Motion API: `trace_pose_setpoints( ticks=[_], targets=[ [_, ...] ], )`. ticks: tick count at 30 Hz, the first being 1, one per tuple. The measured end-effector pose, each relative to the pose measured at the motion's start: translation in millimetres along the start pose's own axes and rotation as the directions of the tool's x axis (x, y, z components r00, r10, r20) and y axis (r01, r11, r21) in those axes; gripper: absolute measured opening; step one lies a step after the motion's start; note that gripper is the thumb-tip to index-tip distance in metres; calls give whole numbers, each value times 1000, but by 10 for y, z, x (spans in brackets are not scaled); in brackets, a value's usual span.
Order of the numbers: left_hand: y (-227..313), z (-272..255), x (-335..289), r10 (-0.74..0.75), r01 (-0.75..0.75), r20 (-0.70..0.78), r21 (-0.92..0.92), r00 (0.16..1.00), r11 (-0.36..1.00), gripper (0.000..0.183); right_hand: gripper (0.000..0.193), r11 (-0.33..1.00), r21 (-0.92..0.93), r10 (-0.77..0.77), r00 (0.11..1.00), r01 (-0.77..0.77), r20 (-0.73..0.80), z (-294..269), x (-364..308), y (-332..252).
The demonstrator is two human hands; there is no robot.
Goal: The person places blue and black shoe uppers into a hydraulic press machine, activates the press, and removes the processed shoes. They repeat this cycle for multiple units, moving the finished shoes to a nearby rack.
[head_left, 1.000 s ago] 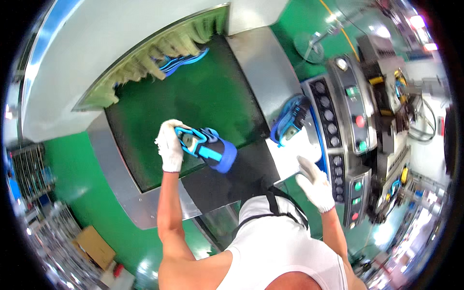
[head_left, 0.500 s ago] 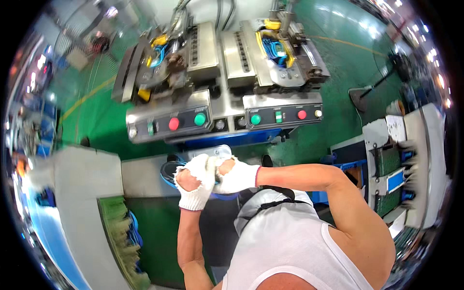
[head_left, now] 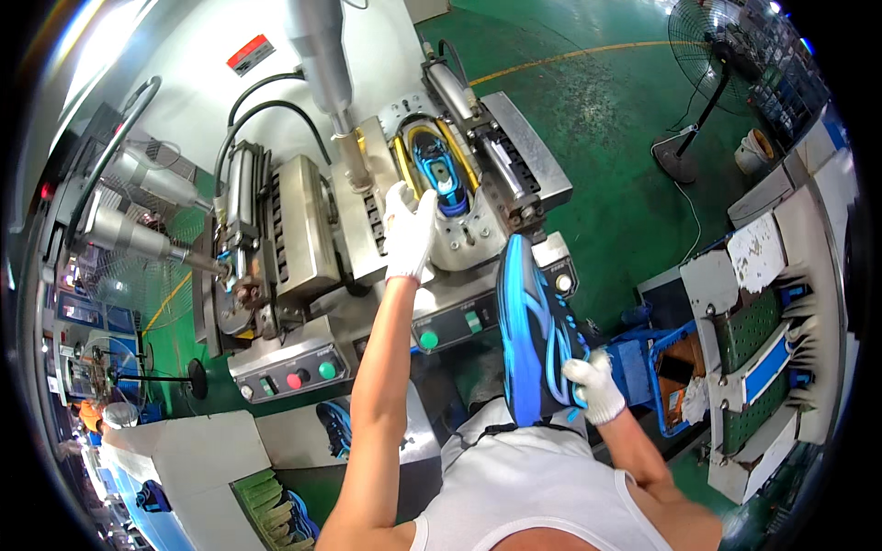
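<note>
My right hand (head_left: 595, 386), in a white knitted glove, grips a black and bright-blue sneaker (head_left: 525, 335) at one end. The sneaker is held lengthwise away from me, over the front right of the machine. My left hand (head_left: 409, 228), also gloved in white, stretches forward with its fingers apart, beside the right station of the press machine (head_left: 323, 220). Just right of those fingers, another blue and black shoe (head_left: 436, 170) sits between yellow pads (head_left: 458, 151). Whether the fingertips touch a pad, I cannot tell.
A control panel with coloured buttons (head_left: 292, 375) runs along the machine front. One more sneaker (head_left: 336, 427) lies on the grey table at lower left. At right stand a blue crate (head_left: 675, 378), a rack with green panels and bristles (head_left: 755, 367), and a floor fan (head_left: 721, 60).
My hands, together over the grey table before, are now apart. The left has reached up to the machine; the right holds a sneaker at my right. The view has shifted closer to the machine.
</note>
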State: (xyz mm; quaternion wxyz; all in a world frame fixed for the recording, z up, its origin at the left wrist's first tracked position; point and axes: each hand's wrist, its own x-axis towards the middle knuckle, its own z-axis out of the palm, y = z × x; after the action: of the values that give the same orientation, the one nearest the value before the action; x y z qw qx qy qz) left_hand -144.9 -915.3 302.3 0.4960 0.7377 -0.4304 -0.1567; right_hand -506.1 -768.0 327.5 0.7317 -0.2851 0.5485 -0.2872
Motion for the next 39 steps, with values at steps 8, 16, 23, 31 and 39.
trace_pose_setpoints(
  ticks=[8, 16, 23, 31, 39],
  targets=[
    [-520, 1383, 1193, -150, 176, -91, 525, 984, 833, 79, 39, 975, 221, 43, 962, 19, -270, -451, -82, 84],
    [-63, 731, 1653, -270, 198, 93, 466, 958, 863, 78, 43, 989, 111, 121, 969, -99, -217, -327, 160, -161],
    [666, -424, 571, -126, 86, 169, 226, 977, 970, 78, 37, 906, -210, -392, 916, 368, -87, 245, 634, -758],
    [311, -1979, -1627, -34, 46, 331, -27, 943, 999, 76, 32, 680, -560, -380, 881, 473, 284, 1754, 2567, -1985],
    [-475, -2479, -3277, -667, 636, 132, 214, 733, 742, 89, 37, -135, -912, -635, 672, 388, 380, 2719, 4345, -1236]
  ],
)
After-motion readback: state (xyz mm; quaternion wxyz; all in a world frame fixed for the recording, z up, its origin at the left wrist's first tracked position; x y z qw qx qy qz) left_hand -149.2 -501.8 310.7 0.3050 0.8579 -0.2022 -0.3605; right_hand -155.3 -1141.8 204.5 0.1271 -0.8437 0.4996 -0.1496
